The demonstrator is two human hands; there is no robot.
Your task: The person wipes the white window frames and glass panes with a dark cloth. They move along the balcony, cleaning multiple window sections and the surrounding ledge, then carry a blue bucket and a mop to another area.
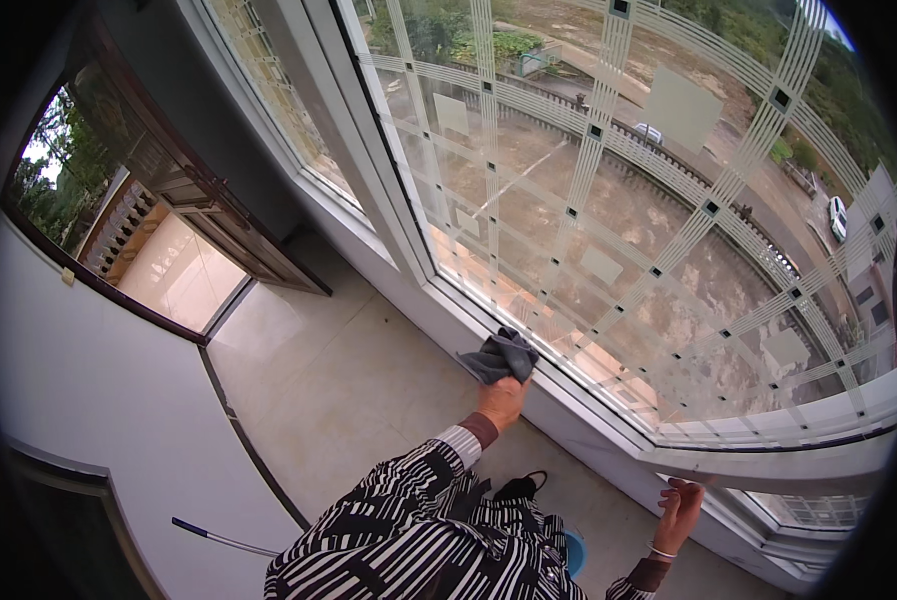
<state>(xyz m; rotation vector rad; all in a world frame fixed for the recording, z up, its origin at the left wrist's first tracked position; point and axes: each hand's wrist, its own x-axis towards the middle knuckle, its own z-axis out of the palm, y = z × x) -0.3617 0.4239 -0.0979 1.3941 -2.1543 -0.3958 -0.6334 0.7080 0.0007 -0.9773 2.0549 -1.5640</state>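
Note:
A crumpled dark grey cloth is bunched in my left hand, against the lower edge of the white window frame. Above it rises a large glass pane patterned with pale stripes and small dark squares. My right hand is raised by the sill at the lower right, close to the frame's bottom corner. Its fingers are curled loosely and apart, with nothing visible in them. Whether those fingertips touch the frame cannot be told.
A blue bucket stands on the tiled floor, partly hidden by my patterned clothing. A pole with a dark grip leans at the lower left. Beyond, a brown door stands open onto a balcony with a balustrade.

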